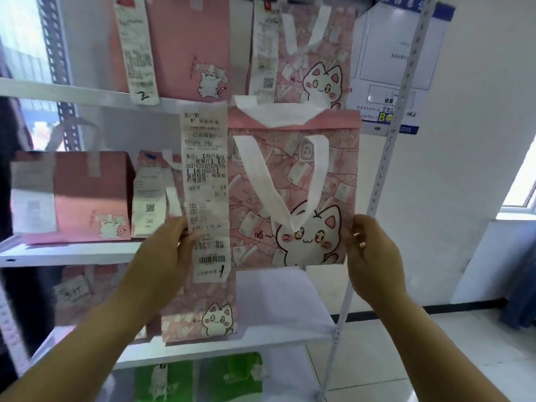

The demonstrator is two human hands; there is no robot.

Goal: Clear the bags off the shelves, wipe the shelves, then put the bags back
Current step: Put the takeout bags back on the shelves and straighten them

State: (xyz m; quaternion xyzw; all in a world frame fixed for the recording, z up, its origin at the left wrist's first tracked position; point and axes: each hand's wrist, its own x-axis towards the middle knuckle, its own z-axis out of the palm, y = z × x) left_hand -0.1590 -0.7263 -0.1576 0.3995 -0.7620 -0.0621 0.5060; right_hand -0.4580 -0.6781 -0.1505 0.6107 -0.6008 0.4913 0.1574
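1. A person's left hand [162,256] and right hand [374,256] hold a pink cat-print bag [293,192] upright between them, in front of white metal shelves.
2. The left fingers [179,227] curl round the bag's lower left edge. A long printed receipt [206,192] hangs down the bag's front and touches them.
3. The right fingers [358,227] are bent round the lower right edge, pinching it.
4. Above both sets of fingers, a white handle [278,181] droops down the bag's front to the cat's face.
5. Left of the left fingers, a boxy pink bag [87,195] stands on the middle shelf [66,253]. Whether the held bag's base touches that shelf cannot be told.
6. Below the left fingers, a second cat bag [203,311] stands on the lower shelf, with green bags [200,375] beneath it.
7. High above the fingers, two more pink bags [188,47] sit on the upper shelf [72,94].
8. A perforated post [385,158] rises just past the right fingers.
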